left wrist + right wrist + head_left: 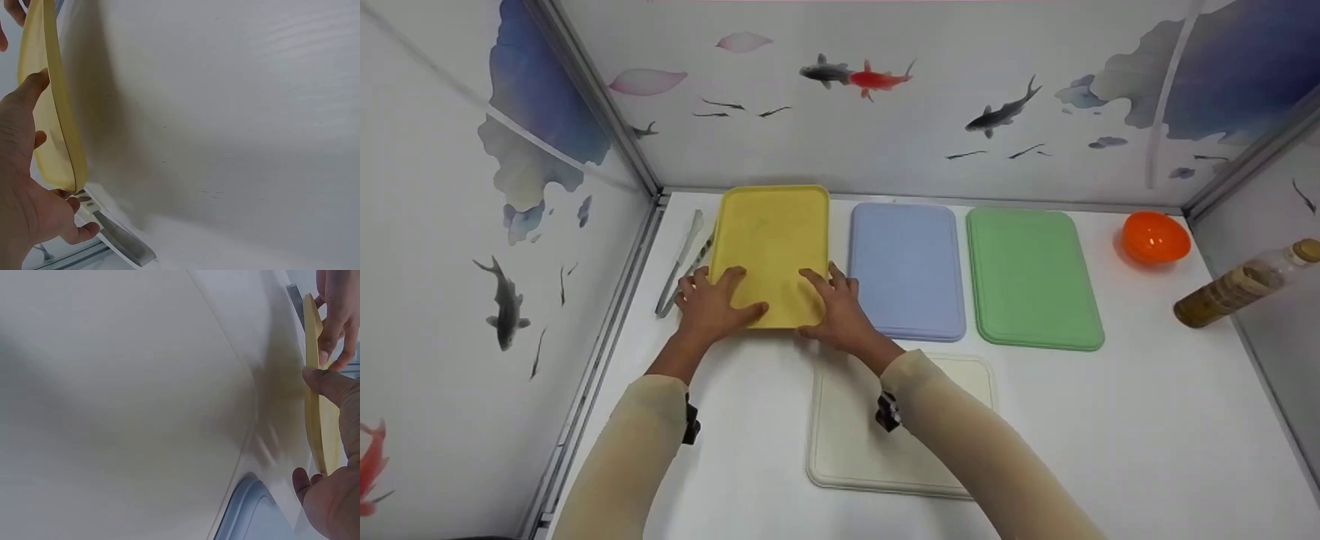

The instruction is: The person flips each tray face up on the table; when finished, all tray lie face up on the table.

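Both hands hold a yellow rectangular tray (771, 232) with a low rim, near the back left of the table. My left hand (712, 307) grips its near left corner, with the thumb at the near edge and fingers by the side. On the opposite near corner, my right hand (840, 311) grips it the same way. The tray appears raised off the table, as a shadow (112, 101) lies below it in the left wrist view. Metal tongs (679, 270) lie just left of the tray, partly hidden by it and the left hand.
A blue tray (907, 270) and a green tray (1035, 277) lie to the right. A cream tray (870, 450) sits in front, partly under the right sleeve. An orange bowl (1155, 238) and a corked bottle (1237, 289) stand far right. Walls enclose the table's back and sides.
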A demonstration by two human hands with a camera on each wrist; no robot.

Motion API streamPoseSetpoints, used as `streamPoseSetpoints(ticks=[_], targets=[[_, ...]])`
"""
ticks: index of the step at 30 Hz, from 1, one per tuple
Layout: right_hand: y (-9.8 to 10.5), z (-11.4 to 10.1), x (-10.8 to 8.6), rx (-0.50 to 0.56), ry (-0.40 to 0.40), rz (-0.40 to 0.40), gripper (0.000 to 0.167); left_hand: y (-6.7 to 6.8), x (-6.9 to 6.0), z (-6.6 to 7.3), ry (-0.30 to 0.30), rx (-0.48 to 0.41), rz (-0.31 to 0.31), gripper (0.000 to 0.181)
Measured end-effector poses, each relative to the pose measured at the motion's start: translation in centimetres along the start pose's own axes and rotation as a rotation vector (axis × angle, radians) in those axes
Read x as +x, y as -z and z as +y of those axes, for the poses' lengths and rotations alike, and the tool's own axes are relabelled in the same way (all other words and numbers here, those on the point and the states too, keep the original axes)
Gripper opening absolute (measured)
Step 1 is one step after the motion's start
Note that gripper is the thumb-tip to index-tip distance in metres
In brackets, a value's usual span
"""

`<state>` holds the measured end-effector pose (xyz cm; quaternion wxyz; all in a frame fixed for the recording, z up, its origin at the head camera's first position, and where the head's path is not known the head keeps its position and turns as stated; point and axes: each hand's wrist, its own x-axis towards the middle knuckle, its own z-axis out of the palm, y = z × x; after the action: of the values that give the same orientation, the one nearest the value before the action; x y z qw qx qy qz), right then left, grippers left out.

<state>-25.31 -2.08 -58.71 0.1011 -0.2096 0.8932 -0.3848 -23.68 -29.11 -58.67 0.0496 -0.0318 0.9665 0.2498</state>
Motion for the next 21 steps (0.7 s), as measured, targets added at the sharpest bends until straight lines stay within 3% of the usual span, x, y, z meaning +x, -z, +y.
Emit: streamPoseSetpoints(ticks=[6,8,12,15,21], targets=[[-0.3,0.0,0.4,0.012,-0.055,-0.049,0.101,-0.3,0.4,-0.6,-0.033,0.038,-0.026,0.089],[-1.6,2.0,1.2,-0.005,-0.040,-0.040,0.103,-0.4,0.5,-0.7,-0.044,0.043,-0.036,0.089],[-2.8,3.9,1.8,-0.018,-0.040,-0.051,0.108,-0.7,0.7,-0.8,-0.052,0.044,-0.069,0.088],[-1.9,2.2,1.1,-0.024,-0.078,-0.083,0.108,-0.8,0.7,-0.8,-0.041,0.026,-0.091,0.090],[-4.1,4.4,2.5,-0.024,-0.102,-0.088,0.113,-1.2,1.0,-1.1,-0.032,0.037,-0.096,0.091]])
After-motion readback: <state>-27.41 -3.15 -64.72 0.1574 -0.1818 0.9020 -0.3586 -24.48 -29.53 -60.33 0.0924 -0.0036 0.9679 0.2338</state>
